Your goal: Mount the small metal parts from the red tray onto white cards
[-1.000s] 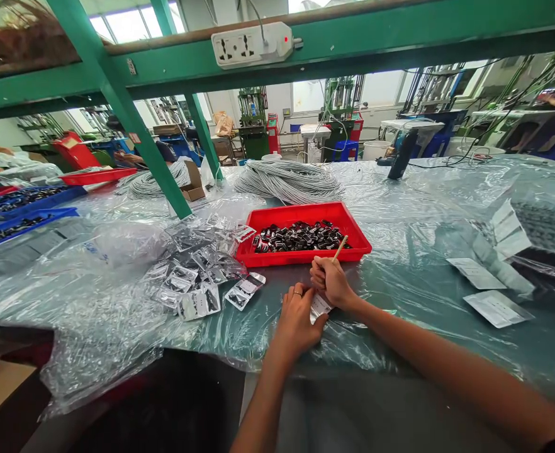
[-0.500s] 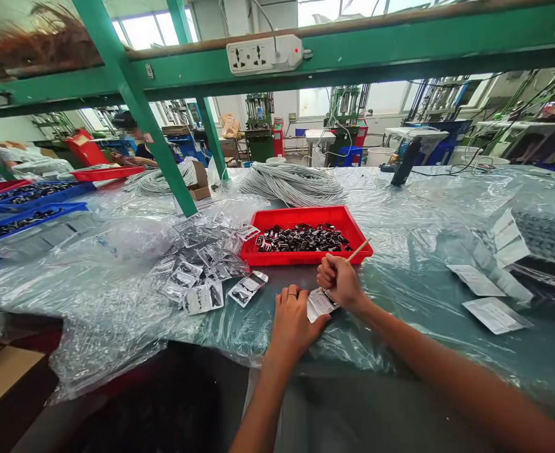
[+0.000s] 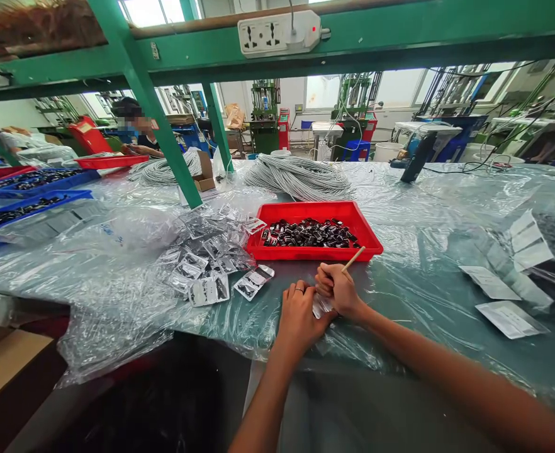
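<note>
On the plastic-covered table, my left hand [image 3: 300, 316] holds down a small clear-and-silver packet [image 3: 322, 306], fingers at its far left side and thumb at its near edge. My right hand [image 3: 338, 290] is closed in a fist round a thin wooden stick [image 3: 355, 258], whose top end points up and right. That fist rests at the packet's upper right, hiding part of it and the stick's lower end. Just beyond the hands stands a red tray [image 3: 315, 253] with many small black pieces [image 3: 308, 234] in it. To the left lies a packet with dark contents [image 3: 253, 281].
A heap of packets [image 3: 211, 236] spreads left of the tray. Flat white packets [image 3: 511, 319] lie at the right. Behind the tray is a cable coil [image 3: 301, 178]. A green frame post [image 3: 164, 138] slants down to the table; a power strip [image 3: 277, 34] hangs on its beam.
The view has shifted a little. My right fist has come closer to my left hand and covers more of the packet, the stick still in it. My left hand stays on the packet.
</note>
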The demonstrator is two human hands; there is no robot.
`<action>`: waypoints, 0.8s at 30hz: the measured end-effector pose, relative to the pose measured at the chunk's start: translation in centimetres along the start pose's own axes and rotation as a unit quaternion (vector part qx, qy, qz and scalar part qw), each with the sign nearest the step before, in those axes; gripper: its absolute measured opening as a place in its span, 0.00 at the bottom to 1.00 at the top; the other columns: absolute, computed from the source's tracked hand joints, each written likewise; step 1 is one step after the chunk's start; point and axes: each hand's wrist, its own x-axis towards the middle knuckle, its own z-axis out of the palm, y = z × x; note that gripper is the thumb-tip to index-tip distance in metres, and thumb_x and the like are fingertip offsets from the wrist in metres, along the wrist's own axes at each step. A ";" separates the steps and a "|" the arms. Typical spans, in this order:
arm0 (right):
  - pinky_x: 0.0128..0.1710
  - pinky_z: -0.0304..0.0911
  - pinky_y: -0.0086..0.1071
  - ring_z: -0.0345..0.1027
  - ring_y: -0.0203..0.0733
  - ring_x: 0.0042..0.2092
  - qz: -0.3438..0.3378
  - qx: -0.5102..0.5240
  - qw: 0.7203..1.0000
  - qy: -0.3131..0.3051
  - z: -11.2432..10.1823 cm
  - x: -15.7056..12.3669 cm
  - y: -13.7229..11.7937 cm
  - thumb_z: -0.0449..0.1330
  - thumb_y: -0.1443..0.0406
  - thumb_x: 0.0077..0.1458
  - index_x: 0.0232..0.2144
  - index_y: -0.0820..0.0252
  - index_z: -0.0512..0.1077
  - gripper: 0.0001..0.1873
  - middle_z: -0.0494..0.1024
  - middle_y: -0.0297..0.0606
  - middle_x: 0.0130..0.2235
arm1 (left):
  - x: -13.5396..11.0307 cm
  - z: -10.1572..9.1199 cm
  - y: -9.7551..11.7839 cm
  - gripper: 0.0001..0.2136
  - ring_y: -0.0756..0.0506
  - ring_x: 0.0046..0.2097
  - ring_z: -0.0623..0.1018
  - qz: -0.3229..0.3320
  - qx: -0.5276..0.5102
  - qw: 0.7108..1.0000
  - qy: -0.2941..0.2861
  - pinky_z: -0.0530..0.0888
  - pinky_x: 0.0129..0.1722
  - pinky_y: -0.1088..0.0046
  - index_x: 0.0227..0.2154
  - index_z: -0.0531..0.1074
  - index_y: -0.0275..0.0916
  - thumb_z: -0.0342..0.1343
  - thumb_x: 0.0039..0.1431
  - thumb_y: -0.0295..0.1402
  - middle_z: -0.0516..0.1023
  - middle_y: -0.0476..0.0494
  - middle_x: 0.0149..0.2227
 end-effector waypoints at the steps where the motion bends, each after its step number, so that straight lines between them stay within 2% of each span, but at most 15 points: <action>1: 0.16 0.34 0.28 0.35 0.26 0.15 0.013 -0.002 1.000 -0.015 -0.3 -0.6 -0.2 0.60 0.55 0.49 0.11 0.55 0.52 0.25 0.47 0.23 0.13 | 0.0 0.1 0.1 0.18 0.37 0.49 0.73 -0.005 0.003 1.000 0.003 0.69 0.49 0.57 0.42 0.72 0.39 0.65 0.54 0.44 0.73 0.40 0.44; 6: 0.17 0.35 0.29 0.35 0.27 0.16 0.089 -0.019 0.993 -0.078 -2.4 -2.7 -1.4 0.57 0.56 0.53 0.11 0.55 0.52 0.26 0.46 0.23 0.13 | -0.1 0.4 0.6 0.22 0.37 0.48 0.73 -0.019 0.014 1.000 0.007 0.69 0.49 0.57 0.46 0.72 0.39 0.65 0.53 0.46 0.73 0.40 0.44; 9: 0.17 0.35 0.29 0.33 0.28 0.16 0.072 0.001 0.996 -0.050 -2.7 -2.4 -2.0 0.57 0.56 0.52 0.12 0.55 0.50 0.25 0.45 0.23 0.14 | -0.2 0.2 0.7 0.24 0.36 0.50 0.73 -0.010 0.016 1.000 0.001 0.69 0.50 0.57 0.47 0.72 0.39 0.66 0.52 0.48 0.73 0.38 0.46; 12: 0.17 0.36 0.29 0.32 0.28 0.16 0.009 0.026 0.999 -0.021 -1.8 -1.3 -1.9 0.56 0.56 0.53 0.13 0.56 0.49 0.26 0.44 0.23 0.14 | -0.5 -0.4 0.3 0.30 0.35 0.51 0.73 0.000 0.028 1.000 0.012 0.68 0.51 0.56 0.50 0.71 0.38 0.67 0.48 0.51 0.73 0.36 0.48; 14: 0.17 0.37 0.28 0.34 0.28 0.16 -0.013 0.027 0.999 -0.015 -0.9 -0.5 -1.5 0.57 0.55 0.53 0.13 0.56 0.49 0.26 0.44 0.23 0.15 | -0.8 -0.8 -0.1 0.28 0.35 0.50 0.74 -0.001 0.040 0.999 0.014 0.68 0.51 0.55 0.48 0.72 0.39 0.68 0.48 0.50 0.74 0.37 0.47; 18: 0.16 0.35 0.27 0.35 0.27 0.15 -0.023 -0.001 1.000 0.018 0.5 0.6 -0.4 0.60 0.54 0.49 0.12 0.56 0.52 0.26 0.46 0.23 0.14 | -1.2 -0.9 -0.6 0.20 0.38 0.46 0.75 -0.002 0.027 1.000 0.009 0.69 0.47 0.58 0.43 0.75 0.40 0.67 0.51 0.45 0.75 0.40 0.42; 24: 0.15 0.33 0.26 0.37 0.26 0.14 -0.004 -0.017 0.999 0.038 2.1 1.1 0.8 0.60 0.54 0.48 0.12 0.55 0.54 0.23 0.48 0.22 0.13 | -1.2 0.1 -1.1 0.19 0.37 0.46 0.75 0.011 0.004 0.999 0.031 0.69 0.48 0.57 0.40 0.75 0.37 0.68 0.49 0.43 0.76 0.40 0.40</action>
